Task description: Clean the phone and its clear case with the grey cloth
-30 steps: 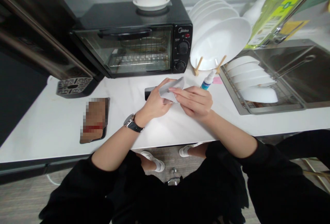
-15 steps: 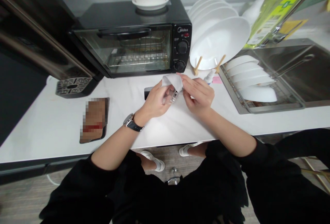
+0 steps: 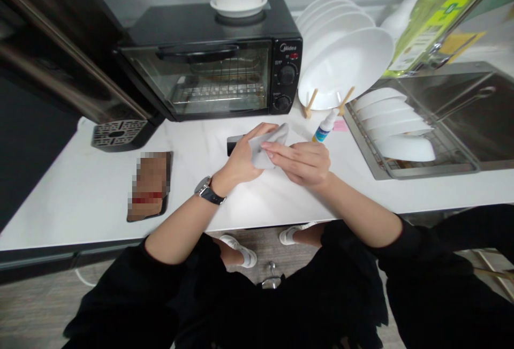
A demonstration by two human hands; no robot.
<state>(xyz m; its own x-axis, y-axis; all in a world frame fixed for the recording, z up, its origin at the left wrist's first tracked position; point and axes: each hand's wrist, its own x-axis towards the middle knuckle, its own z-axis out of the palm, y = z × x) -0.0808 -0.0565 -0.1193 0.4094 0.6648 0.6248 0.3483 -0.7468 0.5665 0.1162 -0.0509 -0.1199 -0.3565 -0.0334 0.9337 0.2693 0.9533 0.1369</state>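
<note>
Above white kitchen counter [image 3: 196,151], before toaster oven [image 3: 217,78]: gripping grey cloth [image 3: 259,160] in curled left hand [image 3: 242,159], apparently pinching it between bunched fingertips of right hand [image 3: 307,162]; seemingly partway through rubbing, not yet finished; cannot tell amount remaining

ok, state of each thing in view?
Thin grey cloth: folded, anything inside hidden
Left hand: curled around the cloth
Right hand: curled, touching the cloth
Black boxy toaster oven: shut
Round white plates: on edge in wooden rack
Glossy white bowls: tilted in metal wire rack
Small white bottle with blue label: standing
Black-strapped round watch: fastened
Black rectangular phone: flat, screen pixelated
</note>
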